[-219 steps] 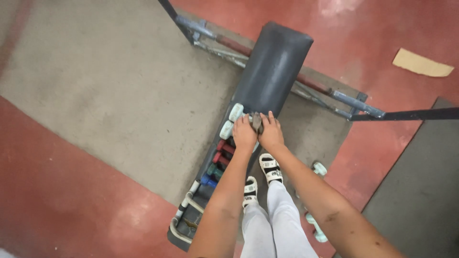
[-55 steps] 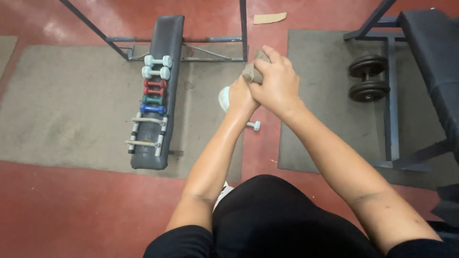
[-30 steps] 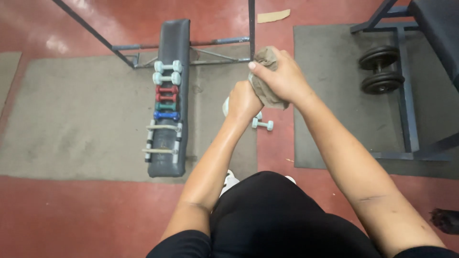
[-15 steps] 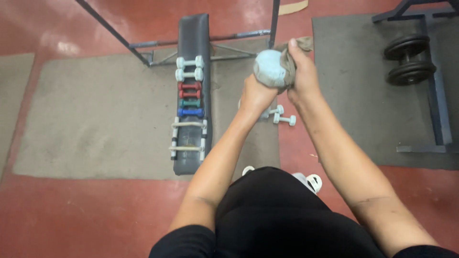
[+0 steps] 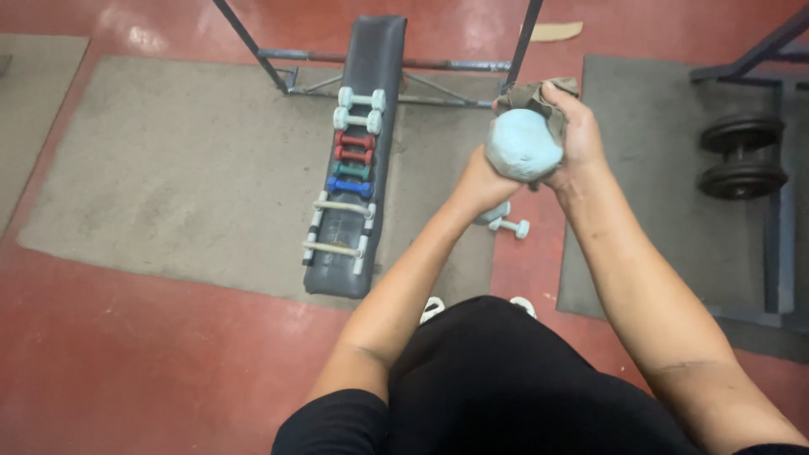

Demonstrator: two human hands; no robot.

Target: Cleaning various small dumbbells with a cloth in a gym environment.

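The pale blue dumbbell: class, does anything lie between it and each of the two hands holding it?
Yes, on one side. A grey-brown cloth is bunched between the right hand and the pale blue dumbbell. The left hand supports the dumbbell from below; nothing visible lies between them, though the contact itself is hidden.

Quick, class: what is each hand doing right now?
Left hand: closed on the pale blue dumbbell.
Right hand: closed on a brown rag, against the dumbbell.

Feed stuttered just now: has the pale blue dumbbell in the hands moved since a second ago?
Yes. The pale blue dumbbell has turned end-on to the camera, though it still sits right of the bench, rag behind it.
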